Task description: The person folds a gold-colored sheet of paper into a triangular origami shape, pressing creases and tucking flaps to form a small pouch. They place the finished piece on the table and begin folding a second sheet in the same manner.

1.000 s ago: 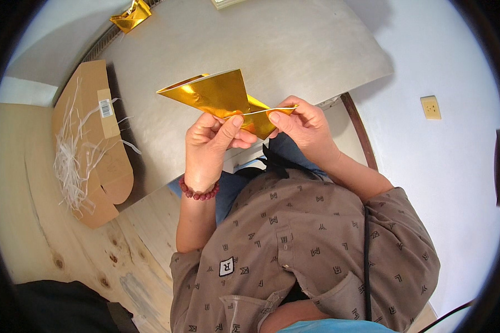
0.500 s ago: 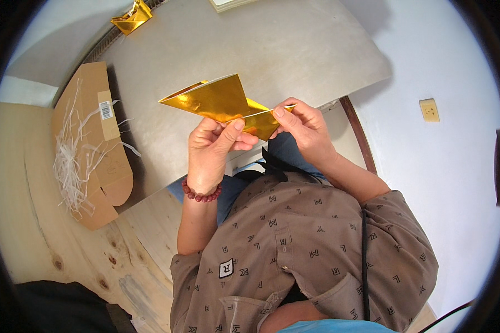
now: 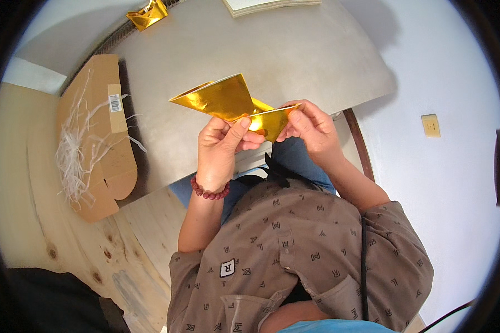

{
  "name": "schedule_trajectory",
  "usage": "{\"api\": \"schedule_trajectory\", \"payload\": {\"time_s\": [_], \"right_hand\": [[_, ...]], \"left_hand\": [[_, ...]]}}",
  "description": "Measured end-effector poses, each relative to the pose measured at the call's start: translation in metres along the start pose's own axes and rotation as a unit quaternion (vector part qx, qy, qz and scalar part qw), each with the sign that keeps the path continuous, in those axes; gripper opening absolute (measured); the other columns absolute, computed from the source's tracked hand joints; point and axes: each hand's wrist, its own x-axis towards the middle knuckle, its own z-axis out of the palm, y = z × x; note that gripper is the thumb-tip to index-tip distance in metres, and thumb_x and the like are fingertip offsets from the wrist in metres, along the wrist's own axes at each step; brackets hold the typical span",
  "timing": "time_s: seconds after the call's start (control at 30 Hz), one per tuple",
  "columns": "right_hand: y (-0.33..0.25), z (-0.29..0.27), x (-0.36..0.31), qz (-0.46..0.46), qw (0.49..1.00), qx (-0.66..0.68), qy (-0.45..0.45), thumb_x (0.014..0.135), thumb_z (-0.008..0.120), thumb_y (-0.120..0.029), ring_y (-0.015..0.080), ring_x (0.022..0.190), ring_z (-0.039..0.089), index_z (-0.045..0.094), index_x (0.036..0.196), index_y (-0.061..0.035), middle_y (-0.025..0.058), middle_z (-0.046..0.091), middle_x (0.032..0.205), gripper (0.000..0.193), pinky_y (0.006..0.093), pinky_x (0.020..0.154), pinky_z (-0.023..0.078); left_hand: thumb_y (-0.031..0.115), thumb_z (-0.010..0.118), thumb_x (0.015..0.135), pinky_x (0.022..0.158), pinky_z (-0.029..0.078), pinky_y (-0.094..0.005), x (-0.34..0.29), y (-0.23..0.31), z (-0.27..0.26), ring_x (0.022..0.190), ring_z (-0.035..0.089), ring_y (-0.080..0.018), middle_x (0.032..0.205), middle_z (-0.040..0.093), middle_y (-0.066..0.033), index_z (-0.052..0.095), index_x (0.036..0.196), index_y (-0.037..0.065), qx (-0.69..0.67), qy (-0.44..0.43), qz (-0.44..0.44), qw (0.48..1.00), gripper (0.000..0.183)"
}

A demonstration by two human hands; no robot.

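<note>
A folded sheet of shiny gold paper (image 3: 222, 99) is held up in front of me, over the near edge of a grey table (image 3: 294, 55). My left hand (image 3: 219, 147), with a red bead bracelet at the wrist, pinches the paper's lower middle with thumb and fingers. My right hand (image 3: 311, 130) grips the paper's right flap, which is bent down toward me. The paper's pointed left end sticks out free to the left.
A second folded gold paper piece (image 3: 147, 14) lies at the table's far left corner. A stack of white sheets (image 3: 269, 5) sits at the far edge. An open cardboard box (image 3: 97, 139) with white paper shreds lies on the left, over the wooden floor.
The right flap of the gold paper has been folded down further toward me. Both hands have stayed on the paper at about the same place.
</note>
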Motion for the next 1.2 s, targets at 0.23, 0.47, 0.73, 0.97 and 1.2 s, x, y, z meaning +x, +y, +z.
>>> {"api": "schedule_trajectory", "payload": {"time_s": [0.23, 0.47, 0.73, 0.97, 1.2], "right_hand": [[-0.003, 0.0, 0.005, -0.063, 0.997, -0.041, -0.033, 0.109, 0.065, -0.011, 0.012, 0.09, 0.071, 0.066, 0.119, 0.0061, 0.0091, 0.072, 0.106, 0.019, 0.0271, 0.08, 0.059], [-0.004, 0.001, 0.006, -0.08, 0.996, -0.041, -0.028, 0.108, 0.065, -0.007, 0.0112, 0.095, 0.07, 0.067, 0.117, 0.0068, 0.0087, 0.073, 0.106, 0.017, 0.0283, 0.084, 0.06], [-0.01, -0.002, 0.006, -0.091, 0.99, -0.104, -0.013, 0.106, 0.068, -0.006, 0.0089, 0.094, 0.067, 0.071, 0.115, 0.0059, 0.0056, 0.073, 0.104, 0.015, 0.0252, 0.084, 0.056], [-0.006, -0.005, 0.009, -0.106, 0.986, -0.125, 0.002, 0.105, 0.068, -0.004, 0.0112, 0.095, 0.069, 0.071, 0.115, 0.0065, 0.0075, 0.074, 0.104, 0.015, 0.0271, 0.083, 0.058], [-0.003, -0.011, 0.011, -0.117, 0.988, -0.103, 0.0, 0.106, 0.07, -0.011, 0.0131, 0.093, 0.07, 0.072, 0.117, 0.0056, 0.0092, 0.074, 0.107, 0.02, 0.0295, 0.083, 0.061]], "left_hand": [[0.015, 0.067, 0.108, 0.072, 0.066, -0.0281, -0.001, -0.005, -0.004, 0.082, 0.079, -0.0163, 0.098, 0.079, -0.0112, 0.069, 0.116, 0.003, -0.035, -0.015, 0.013, 0.999, 0.014], [0.012, 0.068, 0.107, 0.074, 0.068, -0.0303, -0.001, -0.007, -0.005, 0.087, 0.08, -0.0222, 0.101, 0.078, -0.0119, 0.069, 0.113, 0.002, -0.077, -0.018, 0.024, 0.997, 0.012], [0.011, 0.069, 0.106, 0.075, 0.068, -0.0305, 0.001, -0.005, -0.003, 0.088, 0.08, -0.0219, 0.101, 0.078, -0.0126, 0.069, 0.112, 0.002, -0.074, -0.017, 0.022, 0.997, 0.011], [0.012, 0.07, 0.106, 0.075, 0.067, -0.0298, 0.001, -0.001, 0.005, 0.088, 0.08, -0.0215, 0.101, 0.078, -0.0142, 0.068, 0.103, 0.002, -0.076, 0.013, 0.021, 0.997, 0.01], [0.013, 0.069, 0.106, 0.077, 0.066, -0.0317, 0.0, 0.005, 0.014, 0.09, 0.08, -0.0235, 0.104, 0.078, -0.0162, 0.067, 0.102, 0.001, -0.037, 0.015, 0.028, 0.999, 0.013]]}}
